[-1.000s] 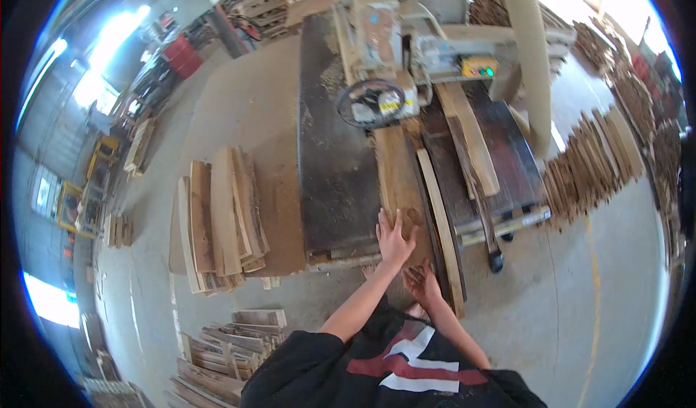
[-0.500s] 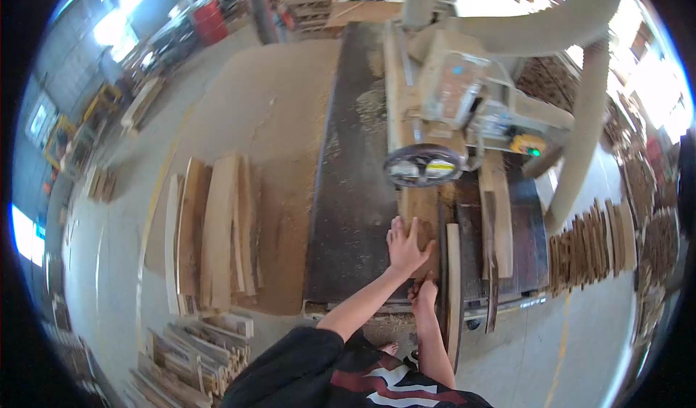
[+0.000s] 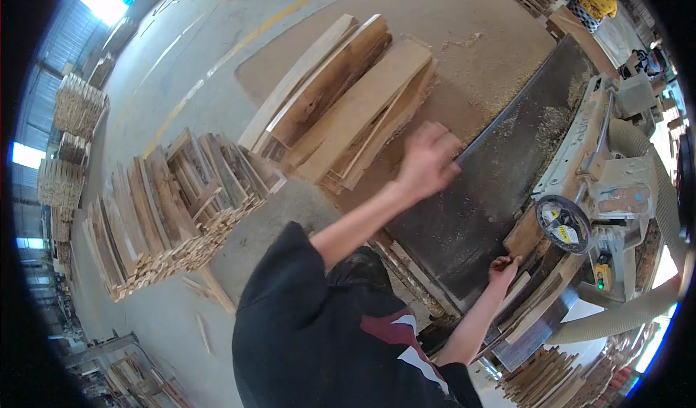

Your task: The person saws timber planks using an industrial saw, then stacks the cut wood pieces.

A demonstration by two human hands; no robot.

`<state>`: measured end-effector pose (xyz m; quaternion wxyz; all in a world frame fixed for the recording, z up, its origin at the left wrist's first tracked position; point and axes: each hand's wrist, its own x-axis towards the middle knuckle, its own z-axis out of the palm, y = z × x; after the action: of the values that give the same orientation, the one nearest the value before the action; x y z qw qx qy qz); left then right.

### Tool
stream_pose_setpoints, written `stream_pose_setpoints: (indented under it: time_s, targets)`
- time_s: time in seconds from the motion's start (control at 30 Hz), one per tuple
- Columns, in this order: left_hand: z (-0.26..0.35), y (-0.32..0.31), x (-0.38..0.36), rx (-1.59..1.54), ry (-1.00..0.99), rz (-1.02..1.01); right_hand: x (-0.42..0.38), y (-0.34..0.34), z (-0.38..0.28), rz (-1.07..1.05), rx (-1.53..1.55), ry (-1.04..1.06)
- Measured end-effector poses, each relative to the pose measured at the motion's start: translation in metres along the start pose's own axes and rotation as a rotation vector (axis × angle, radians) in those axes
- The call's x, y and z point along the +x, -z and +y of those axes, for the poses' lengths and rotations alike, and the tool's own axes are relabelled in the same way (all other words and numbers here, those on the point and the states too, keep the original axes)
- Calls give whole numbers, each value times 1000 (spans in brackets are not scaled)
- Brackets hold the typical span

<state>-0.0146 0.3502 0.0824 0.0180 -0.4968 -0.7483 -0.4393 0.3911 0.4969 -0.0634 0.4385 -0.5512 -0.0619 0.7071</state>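
Dusty tabletop (image 3: 471, 223) carries the board (image 3: 523, 237) just beside the wheel (image 3: 562, 224), the blurred left hand (image 3: 431, 160) loosely spread well apart from it, the right hand (image 3: 503, 269) near it at the board's end, grip unclear, so one-sided support could skew the board.

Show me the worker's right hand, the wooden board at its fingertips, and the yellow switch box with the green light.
Right hand (image 3: 502, 268), head view: middle of the hand.
Wooden board (image 3: 523, 237), head view: upper face.
Yellow switch box (image 3: 603, 272), head view: its front.

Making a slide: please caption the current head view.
Right hand at a board by the machine; left hand outstretched near stacked planks.
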Motion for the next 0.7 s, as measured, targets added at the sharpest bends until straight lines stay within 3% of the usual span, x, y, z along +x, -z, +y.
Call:
stream_pose_setpoints:
  time_s: [0.07, 0.13, 0.17, 0.2, 0.23, 0.3, 0.4, 0.47, 0.53, 0.57, 0.63, 0.7]
  targets:
    - [-45, 59, -7, 318, 240, 113, 15, -12, -13, -15, -31, 19]
    - [-89, 98, -20, 610, 448, 18, 48, -14, -19, -94, -63, 42]
    - [-112, 110, -28, 611, 360, -29, 72, -15, -23, -100, -52, 66]
    - [-123, 115, -40, 610, 276, -89, 44, -43, -25, 44, -109, 92]
    - [-111, 118, -44, 609, 246, -128, 67, -35, -22, 42, -118, 133]
    - [-82, 126, -33, 564, 459, -232, 78, -27, -2, -31, -193, 272]
    - [-73, 118, -39, 562, 451, -219, -2, -22, 42, -160, -347, 469]
    - [-60, 114, -55, 613, 312, -191, -64, -7, 64, -209, -386, 350]
    - [-32, 113, -79, -217, 584, -224, -128, 18, 86, -172, -408, 167]
    - [-31, 104, -99, -215, 563, -273, -144, 41, 99, -184, -402, 142]
    - [-38, 82, -149, -1215, 843, -353, -178, 82, 124, -166, -368, 116]
    - [42, 68, -178, -1761, 696, -552, -208, 112, 137, -245, -474, 12]
